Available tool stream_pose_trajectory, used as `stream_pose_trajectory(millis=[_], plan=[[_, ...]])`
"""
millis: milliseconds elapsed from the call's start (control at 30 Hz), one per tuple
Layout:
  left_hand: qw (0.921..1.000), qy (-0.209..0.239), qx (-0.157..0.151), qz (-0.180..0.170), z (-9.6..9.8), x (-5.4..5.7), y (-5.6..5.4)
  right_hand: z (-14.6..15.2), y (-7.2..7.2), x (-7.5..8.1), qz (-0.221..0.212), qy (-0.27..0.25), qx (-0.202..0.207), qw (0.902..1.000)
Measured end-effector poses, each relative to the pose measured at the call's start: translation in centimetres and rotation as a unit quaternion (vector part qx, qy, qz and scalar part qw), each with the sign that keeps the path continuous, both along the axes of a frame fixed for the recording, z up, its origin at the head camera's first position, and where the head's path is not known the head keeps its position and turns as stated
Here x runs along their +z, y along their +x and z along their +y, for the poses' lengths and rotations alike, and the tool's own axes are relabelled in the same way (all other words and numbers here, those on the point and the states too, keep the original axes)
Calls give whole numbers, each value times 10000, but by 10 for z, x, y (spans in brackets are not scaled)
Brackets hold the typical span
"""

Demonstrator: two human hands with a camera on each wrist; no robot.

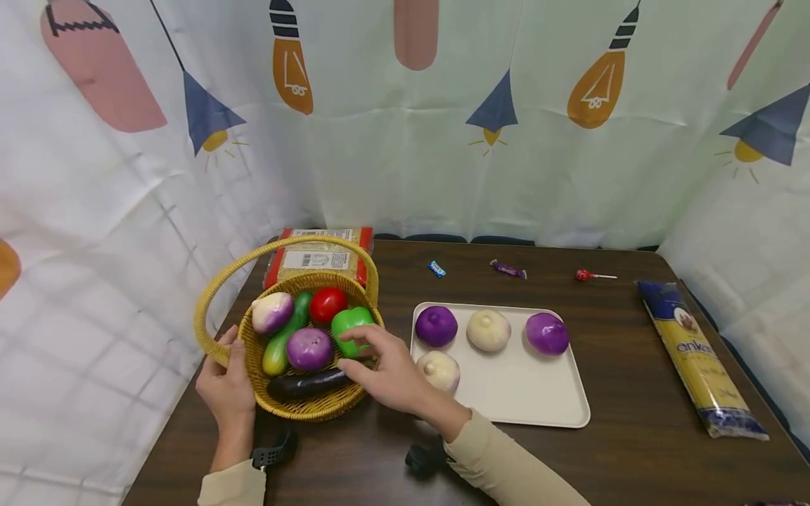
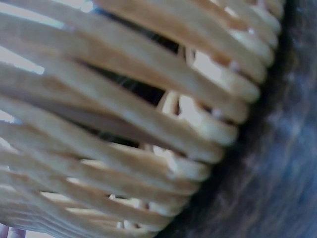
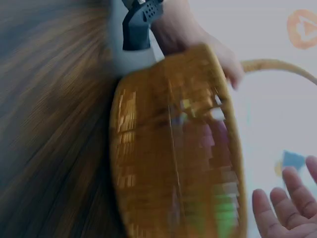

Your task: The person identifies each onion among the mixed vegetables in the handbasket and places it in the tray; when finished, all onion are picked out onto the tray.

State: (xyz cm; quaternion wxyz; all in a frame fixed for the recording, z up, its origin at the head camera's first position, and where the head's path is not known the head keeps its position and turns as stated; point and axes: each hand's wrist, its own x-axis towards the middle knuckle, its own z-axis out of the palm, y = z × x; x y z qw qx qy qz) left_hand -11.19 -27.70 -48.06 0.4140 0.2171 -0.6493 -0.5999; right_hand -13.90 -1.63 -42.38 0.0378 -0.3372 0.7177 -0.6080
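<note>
My left hand point(image 1: 229, 388) grips the left rim of a yellow wicker basket point(image 1: 316, 410) near the foot of its handle. Over the basket's right rim is my right hand point(image 1: 394, 374), fingers loosely bent and holding nothing, close to a green bell pepper point(image 1: 349, 323). Inside also lie a red tomato point(image 1: 328, 304), a white-and-purple turnip point(image 1: 273, 312), a green cucumber-like vegetable point(image 1: 287, 339) with a yellow end, a round purple onion point(image 1: 310, 349) and a dark eggplant point(image 1: 306, 384). Woven basket wall point(image 2: 129, 94) fills the left wrist view. Spread fingers point(image 3: 287, 206) show in the right wrist view.
Right of the basket, a white tray point(image 1: 519, 397) bears several purple and whitish round vegetables. Behind the basket is a red-edged packet point(image 1: 316, 259). Small candies point(image 1: 508, 270) and a red lollipop point(image 1: 583, 275) lie farther back; a pasta bag point(image 1: 699, 358) is at the right.
</note>
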Motion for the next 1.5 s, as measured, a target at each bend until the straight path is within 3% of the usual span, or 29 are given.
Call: stream_pose_trajectory(millis=[100,300,567,733,967,1233,1500], plan=[[10000,-63,-8,11,3,1,-1,-30,-7,3,-293,27,22,9996],[9999,-169,-13,-11,6,3,-3,-76,-21,9,-735,-346,-343,9961],[9997,-212,17,-150,1,2,0,-105,-36,25,-1123,304,-513,9919],[9998,-162,15,-150,-2,0,0,-120,-46,25,-1053,511,-596,9913],[9996,-224,2,-154,-1,0,0,-135,-55,16,-1218,369,-647,9897],[9996,-229,-38,-159,4,8,4,-145,-64,4,-1414,776,-596,9851],[9993,-360,-18,-47,4,5,2,-150,-71,-4,-795,1630,-503,9821]])
